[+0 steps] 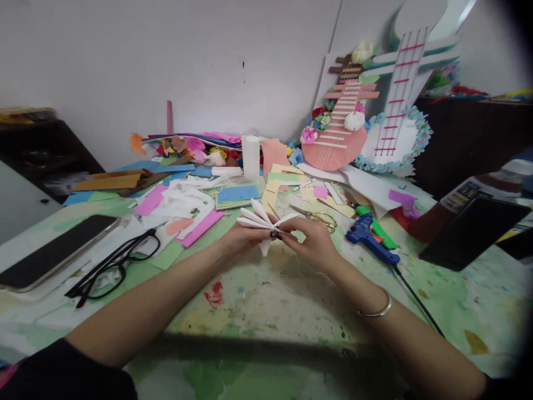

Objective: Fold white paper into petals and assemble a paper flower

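Note:
A white folded paper flower [257,216] with several narrow petals fans out between my hands, above the near middle of the table. My left hand [241,236] pinches it from the left, near the petals' meeting point. From the right, my right hand [310,239] has thumb and forefinger closed on the flower's centre. One petal points down below the fingers. Just behind my right hand lie gold-handled scissors [320,216], their blades toward the left.
Paper scraps [183,203], black glasses [120,261] and a phone [58,250] lie left. To the right are a blue glue gun [370,239] with its cord, a dark tablet-like slab [474,233] and a bottle [462,194]. Paper instruments [335,144] lean behind.

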{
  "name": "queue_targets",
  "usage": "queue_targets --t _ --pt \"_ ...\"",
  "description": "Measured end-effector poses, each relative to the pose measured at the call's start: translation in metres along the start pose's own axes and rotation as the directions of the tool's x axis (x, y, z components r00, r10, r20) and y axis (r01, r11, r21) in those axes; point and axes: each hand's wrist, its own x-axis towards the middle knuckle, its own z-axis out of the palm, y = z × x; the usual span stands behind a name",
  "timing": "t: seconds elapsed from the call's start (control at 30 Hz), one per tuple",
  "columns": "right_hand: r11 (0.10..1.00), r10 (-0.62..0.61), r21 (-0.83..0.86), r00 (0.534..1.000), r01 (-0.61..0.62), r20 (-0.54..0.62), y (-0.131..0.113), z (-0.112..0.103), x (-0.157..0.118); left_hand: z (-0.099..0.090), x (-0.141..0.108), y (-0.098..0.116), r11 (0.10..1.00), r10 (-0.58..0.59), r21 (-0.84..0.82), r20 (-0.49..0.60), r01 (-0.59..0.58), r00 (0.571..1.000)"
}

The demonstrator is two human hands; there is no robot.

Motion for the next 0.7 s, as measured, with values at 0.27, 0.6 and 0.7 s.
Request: queue_targets --t 0.27,0.6,0.7 --pt "0.998 0.001 -0.062 1.0 -0.002 -0.019 -0.001 0.001 -0.001 0.009 -0.002 0.004 1.0 0.017 -0.006 -0.089 -0.018 0.996" --pt "0.997 -0.027 -0.07 0.999 0.024 -0.039 -0.003 -0.001 -0.001 0.012 -0.002 0.004 0.999 0.019 -0.03 -0.15 -0.024 0.988" --pt "0.997 -0.038 -0.07 0.998 0.035 -0.049 -0.003 -0.001 -0.001 0.013 -0.002 0.005 0.999 0.023 -0.023 -0.151 -0.027 0.988"
